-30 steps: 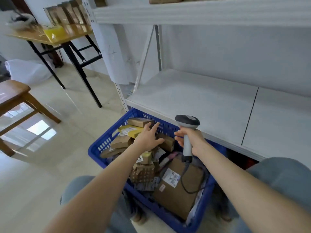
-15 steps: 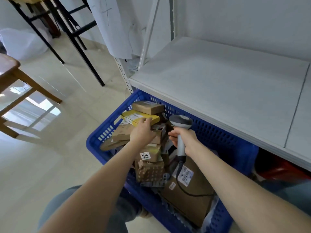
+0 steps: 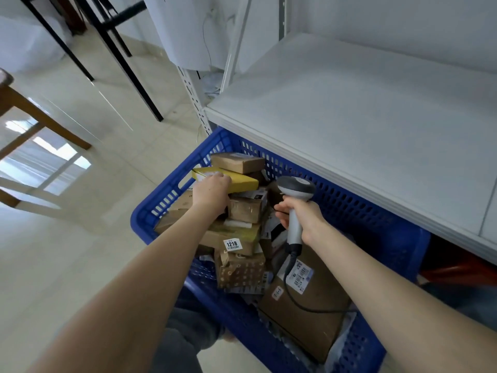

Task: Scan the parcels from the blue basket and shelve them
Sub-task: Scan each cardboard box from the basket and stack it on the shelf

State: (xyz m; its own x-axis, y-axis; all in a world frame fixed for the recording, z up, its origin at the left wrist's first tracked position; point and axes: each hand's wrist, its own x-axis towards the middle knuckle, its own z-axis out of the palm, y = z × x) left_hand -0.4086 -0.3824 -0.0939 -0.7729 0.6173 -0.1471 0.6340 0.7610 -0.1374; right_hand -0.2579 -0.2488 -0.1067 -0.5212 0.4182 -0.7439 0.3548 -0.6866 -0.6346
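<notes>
A blue basket [image 3: 371, 222] full of several cardboard parcels sits on the floor under the white shelf [image 3: 349, 119]. My left hand [image 3: 211, 193] reaches into the pile and its fingers curl over the near end of a yellow parcel [image 3: 242, 182]. A small brown box [image 3: 238, 162] lies just behind it. My right hand [image 3: 301, 215] grips the handle of a grey barcode scanner [image 3: 295, 185], its head over the middle of the basket and its cable trailing down. A box marked 1218 [image 3: 232, 239] and a large flat box [image 3: 309, 300] lie nearer me.
The white shelf board overhangs the basket's far side. A perforated shelf post [image 3: 193, 95] stands at its left corner. Black table legs [image 3: 129, 68] and a wooden chair [image 3: 32, 117] stand on the tiled floor to the left. Something red [image 3: 457, 267] shows under the shelf.
My left hand has moved from the brown boxes up and left onto the yellow parcel. The view has tilted down and drawn closer to the basket. The scanner hand has stayed in place.
</notes>
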